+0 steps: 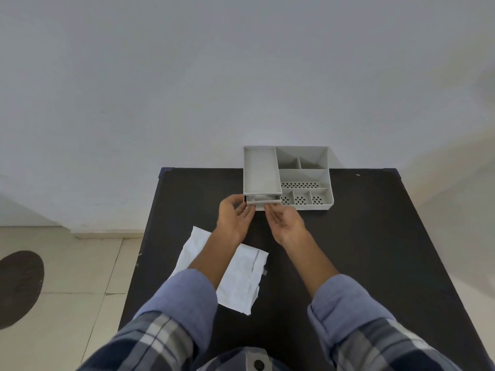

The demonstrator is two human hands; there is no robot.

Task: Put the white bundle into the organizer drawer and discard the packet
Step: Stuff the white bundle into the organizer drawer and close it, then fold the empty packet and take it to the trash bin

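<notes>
1. Head view: black surface (348,236) against a pale wall, tiled floor on the left with a dark round patch.
2. Grey organizer (305,178) sits at the far edge of the surface, touching the wall; open compartments on its right side, some with perforated bottoms, a flat tray section on its left.
3. Organizer drawer (263,202) under the tray section is pulled out slightly toward the person; only a narrow strip of its inside shows.
4. Something pale grey-white lies inside the drawer opening, probably the white bundle (261,197); too shadowed to be sure.
5. Left hand (235,215) at the drawer's left front corner, fingers curled, tips touching the drawer front; looks like a light grip on the corner, nothing else held.
6. Right hand (285,222) at the drawer's front edge, right of centre, palm turned inward, fingers loosely extended, tips touching the front; not closed around anything.
7. White packet (241,279) lies flat and crumpled on the surface near the person, partly hidden under the left forearm, well apart from the organizer.
8. Both arms in blue sleeves, rolled back from the wrists; plaid shirt at bottom of frame.
</notes>
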